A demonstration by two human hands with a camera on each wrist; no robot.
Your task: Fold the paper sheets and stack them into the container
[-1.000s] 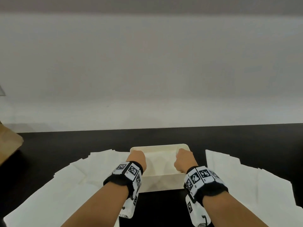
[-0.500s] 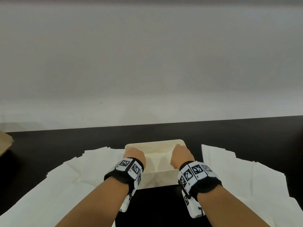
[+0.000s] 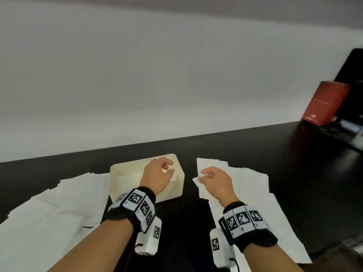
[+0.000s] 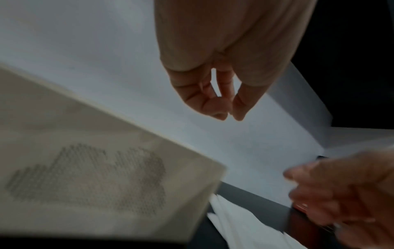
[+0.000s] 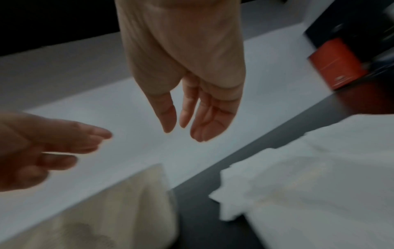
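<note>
A cream container [image 3: 125, 166] stands on the black table, blurred in the left wrist view [image 4: 85, 151] and at the lower left of the right wrist view [image 5: 127, 202]. Flat white paper sheets lie fanned out to its left [image 3: 68, 193] and to its right [image 3: 245, 183] [image 5: 309, 176]. My left hand [image 3: 161, 171] [image 4: 230, 116] hovers over the container's right part, fingers loosely curled, holding nothing. My right hand [image 3: 210, 175] [image 5: 183, 133] hangs above the near-left corner of the right pile, fingers relaxed and empty. The container's inside is mostly hidden by my left hand.
A red box [image 3: 326, 103] [image 5: 336, 64] stands at the far right of the table [image 3: 255, 146], next to dark equipment [image 3: 351, 71] and cables. A white wall runs behind the table. A strip of bare black table separates the container from the right pile.
Both hands have come up out of the container. My right hand has moved right, over the right pile; my left hand has risen above the container's right side. The head view has swung right.
</note>
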